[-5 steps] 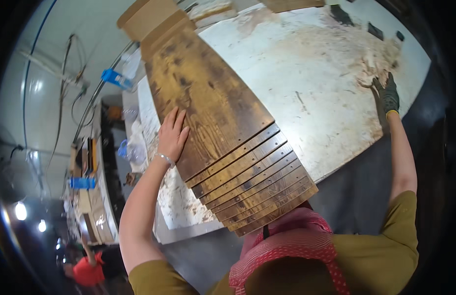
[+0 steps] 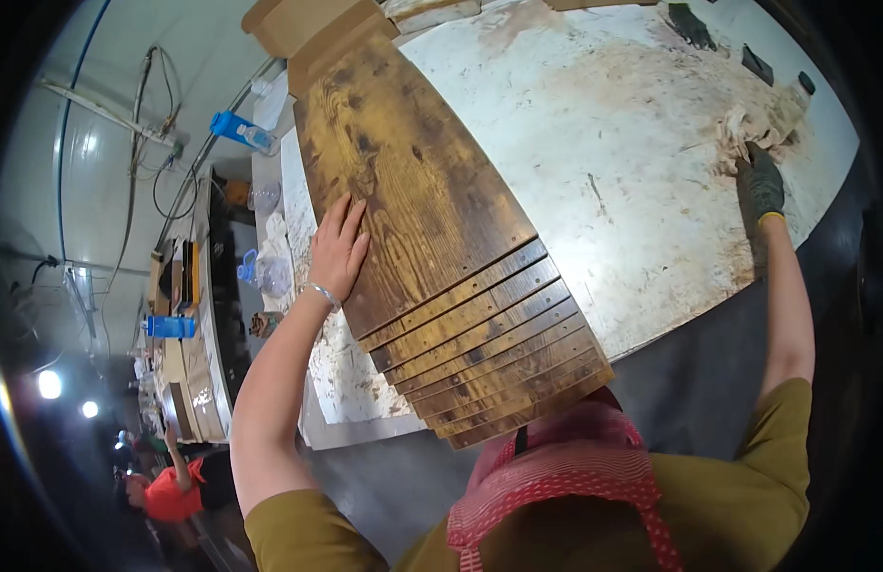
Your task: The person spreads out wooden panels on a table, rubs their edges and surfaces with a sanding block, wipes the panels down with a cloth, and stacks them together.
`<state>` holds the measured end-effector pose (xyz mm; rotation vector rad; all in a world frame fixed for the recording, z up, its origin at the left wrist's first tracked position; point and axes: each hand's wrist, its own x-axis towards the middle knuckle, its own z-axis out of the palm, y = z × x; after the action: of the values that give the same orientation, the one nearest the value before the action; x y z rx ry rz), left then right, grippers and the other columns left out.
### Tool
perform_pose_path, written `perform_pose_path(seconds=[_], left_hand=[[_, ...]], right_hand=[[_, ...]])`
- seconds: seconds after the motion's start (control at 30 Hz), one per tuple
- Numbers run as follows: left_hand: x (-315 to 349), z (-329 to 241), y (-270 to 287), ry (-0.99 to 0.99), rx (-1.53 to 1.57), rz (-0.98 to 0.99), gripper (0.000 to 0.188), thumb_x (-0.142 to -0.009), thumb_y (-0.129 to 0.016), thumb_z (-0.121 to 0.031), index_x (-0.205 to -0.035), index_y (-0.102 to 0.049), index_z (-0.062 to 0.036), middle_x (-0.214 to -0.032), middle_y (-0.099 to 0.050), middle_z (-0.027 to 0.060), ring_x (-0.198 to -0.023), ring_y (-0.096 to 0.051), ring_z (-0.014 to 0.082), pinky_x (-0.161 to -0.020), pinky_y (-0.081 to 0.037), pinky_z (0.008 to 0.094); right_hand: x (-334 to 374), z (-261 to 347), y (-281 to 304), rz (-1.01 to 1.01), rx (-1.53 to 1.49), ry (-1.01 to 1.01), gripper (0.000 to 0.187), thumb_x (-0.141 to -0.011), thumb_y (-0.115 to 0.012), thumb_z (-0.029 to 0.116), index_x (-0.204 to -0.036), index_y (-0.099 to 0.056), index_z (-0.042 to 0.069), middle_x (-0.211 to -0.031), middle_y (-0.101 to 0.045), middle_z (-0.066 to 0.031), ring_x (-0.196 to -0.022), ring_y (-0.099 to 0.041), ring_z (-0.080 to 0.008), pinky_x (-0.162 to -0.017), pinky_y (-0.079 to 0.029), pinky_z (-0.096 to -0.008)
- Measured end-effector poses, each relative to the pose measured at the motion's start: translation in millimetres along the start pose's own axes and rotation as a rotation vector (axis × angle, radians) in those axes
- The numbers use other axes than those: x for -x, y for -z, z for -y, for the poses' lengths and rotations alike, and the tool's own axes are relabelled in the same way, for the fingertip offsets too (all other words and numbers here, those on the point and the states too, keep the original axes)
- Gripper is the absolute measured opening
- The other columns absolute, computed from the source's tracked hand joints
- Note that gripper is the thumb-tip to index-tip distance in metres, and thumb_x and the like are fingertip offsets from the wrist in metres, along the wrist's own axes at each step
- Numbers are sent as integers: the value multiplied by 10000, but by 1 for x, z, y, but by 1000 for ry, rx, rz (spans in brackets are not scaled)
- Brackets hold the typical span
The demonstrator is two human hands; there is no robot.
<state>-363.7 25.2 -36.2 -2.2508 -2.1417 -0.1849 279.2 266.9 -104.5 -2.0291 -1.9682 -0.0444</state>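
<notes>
Fingers (image 2: 351, 217) of the left hand (image 2: 338, 253) lie flat and spread on the left edge of the top board (image 2: 417, 181), gripping nothing, only pressing down, probably to keep the stack of boards (image 2: 489, 343) from sliding. These dark-stained boards are fanned so each lower one shows a strip of its near end, and the stack runs from the table's near edge up toward a cardboard box (image 2: 298, 24) at the far end. A thin bracelet (image 2: 322, 294) sits on that wrist.

The right hand (image 2: 761, 186), in a dark glove, reaches far out to the right and rests on a stained rag (image 2: 746, 129) on the white table (image 2: 632, 191); its fingers seem curled onto the cloth, though the fisheye rim makes it hard to tell whether they actually pinch it. Holding the wood with one hand while the other goes for the rag suits wiping work.

Against the earlier frame, almost nothing differs: the left palm sits at the same spot on the board, and the gloved hand stays at the rag.

A blue-capped bottle (image 2: 241, 131) stands on the bench to the left.
</notes>
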Motion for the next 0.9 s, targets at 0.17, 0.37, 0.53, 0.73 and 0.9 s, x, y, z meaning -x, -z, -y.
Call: perform_pose_path(seconds=[0.17,0.37,0.53,0.73,0.9], left_hand=[[9,4,3,42,-40,-18,509,-914,-405,-340,-1379,-330,-148,-1429,-280,119,-1289,-298,329,-1020,-270,425],[5,0,1,36,0,-33,520,-909,-417,-341,-1385,-320,-155,-1431,-278,119,-1290,-297,324,-1026,-264,419],[11,11,-6,14,38,-62,513,-908,-419,-350,-1376,-335,-157,-1427,-287,114,-1296,-286,315,-1027,-253,426],[0,24,-24,-71,-64,-70,517,-882,-450,-352,-1360,-364,-172,-1420,-303,102,-1284,-298,312,-1006,-272,447],[11,15,-11,5,62,-112,502,-899,-415,-373,-1355,-369,-168,-1422,-301,104,-1285,-289,319,-1043,-210,434]], right_hand=[[73,118,65,265,10,672,213,-677,-645,210,-812,-592,54,-1007,-559,-194,-912,-542,-346,-799,-436,-403],[122,148,12,-119,-306,680,356,-682,-659,133,-1012,-566,38,-975,-556,-185,-937,-553,-312,-846,-435,-387],[142,237,63,199,-908,462,462,-789,-628,167,-1196,-478,8,-1106,-563,-163,-1021,-557,-287,-891,-441,-340],[282,447,74,-95,-729,1359,279,-808,-508,173,-1057,-552,56,-1048,-544,-111,-997,-534,-262,-880,-427,-423],[228,370,31,-100,-568,971,194,-836,-529,211,-970,-563,74,-866,-548,-86,-859,-546,-226,-770,-460,-346]])
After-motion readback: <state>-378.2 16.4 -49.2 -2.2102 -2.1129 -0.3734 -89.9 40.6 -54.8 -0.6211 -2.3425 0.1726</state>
